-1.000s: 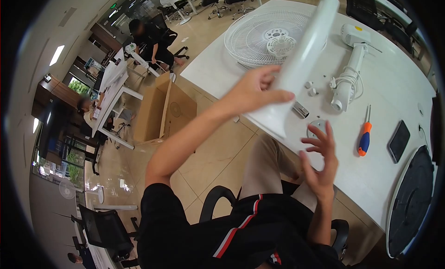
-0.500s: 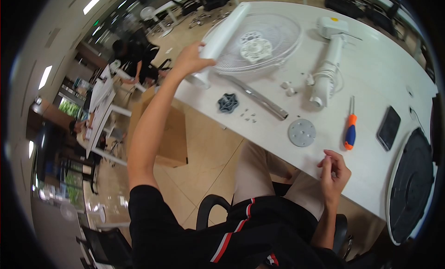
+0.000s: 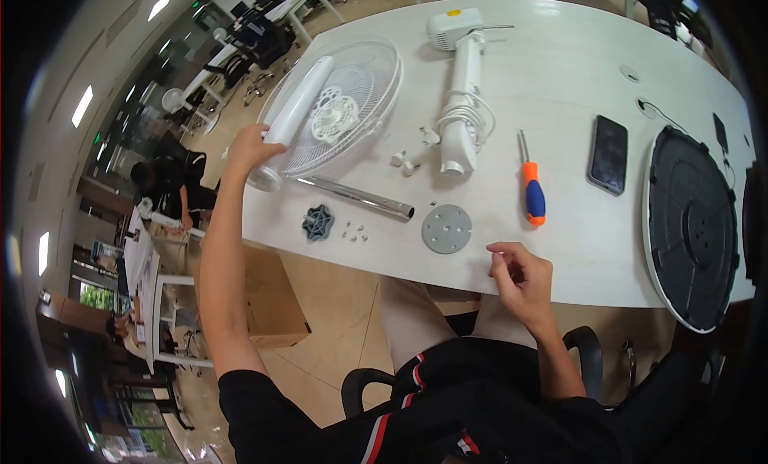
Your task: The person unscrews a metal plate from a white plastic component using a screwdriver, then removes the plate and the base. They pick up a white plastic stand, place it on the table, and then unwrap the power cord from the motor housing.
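My left hand [image 3: 252, 150] is wrapped round the lower part of a white plastic tube [image 3: 300, 104], near its flared end. The tube lies slantwise over the left side of a clear-and-white fan grille [image 3: 380, 88]. My right hand [image 3: 524, 282] is by the table's front edge, fingers curled and thumb against the forefinger; whatever it may hold is hidden. Left of it lies a grey round plate with holes [image 3: 446, 229]. A chrome pipe [image 3: 360, 198], a dark grey star-shaped knob [image 3: 318, 222] and several small screws [image 3: 354, 231] lie between my hands.
A white fan motor and neck [image 3: 462, 88] with coiled cord lies mid-table, small white parts [image 3: 405, 162] beside it. To the right are an orange-and-blue screwdriver [image 3: 534, 192], a phone [image 3: 608, 156] and a round black-bottomed base [image 3: 694, 224]. A cardboard box [image 3: 272, 296] stands on the floor.
My left hand has lowered the white tube toward the grille. My right hand stays curled near the edge. The view has turned right, so the table's things appear farther left.
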